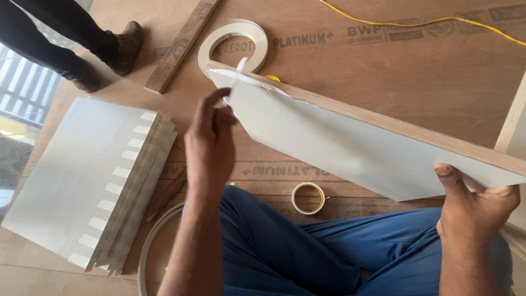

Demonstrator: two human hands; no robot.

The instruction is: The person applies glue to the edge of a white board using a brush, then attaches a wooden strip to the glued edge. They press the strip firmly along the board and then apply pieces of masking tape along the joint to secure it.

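White laminated board [350, 143] held tilted above the plywood floor [416, 71], over the person's lap. Right hand [475, 205] clamps its near end, thumb on top. Left hand [210, 145] pinches the white edge strip [239, 70] at the board's far corner, fingers closed. Beyond that corner: coil of edge banding [233, 41]. Left of board: stack of taped panels [87, 181]. Below it: tape roll [308, 198]. Risk: a skewed pull could tear the strip or chip the laminate.
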